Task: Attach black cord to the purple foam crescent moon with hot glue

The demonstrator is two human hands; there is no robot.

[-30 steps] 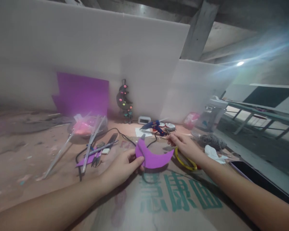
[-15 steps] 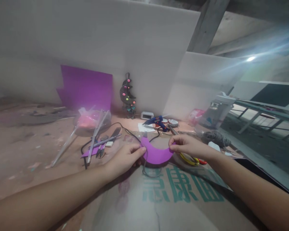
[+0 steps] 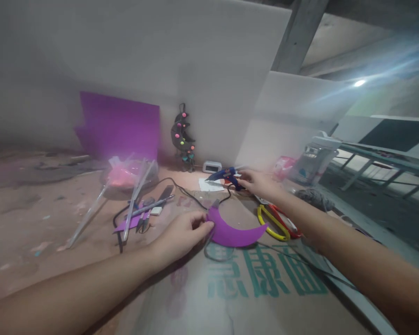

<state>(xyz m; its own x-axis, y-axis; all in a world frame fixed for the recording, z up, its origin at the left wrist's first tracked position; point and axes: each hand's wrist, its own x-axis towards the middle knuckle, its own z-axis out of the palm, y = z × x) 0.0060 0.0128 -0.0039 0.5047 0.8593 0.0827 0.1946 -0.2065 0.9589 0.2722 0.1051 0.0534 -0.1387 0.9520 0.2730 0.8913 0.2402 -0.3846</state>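
My left hand pinches the left end of a purple paper crescent above the cardboard. A thin grey cord hangs in a loop by that end. The crescent's right tip is free. My right hand is at the back, its thumb and fingers apart around the rear of a blue hot glue gun. The gun lies with its nozzle over a white paper piece. Yellow-and-red-handled scissors lie below my right forearm.
A decorated dark moon hanging and a purple sheet lean against the back board. A small white clock stands between board and gun. Left are a bag of pink material, glue sticks and a pen. Grey yarn lies right.
My right hand has let go of the crescent's right end and moved back to the glue gun. My left hand still holds the crescent, whose right tip now shows. The gun has not visibly moved.
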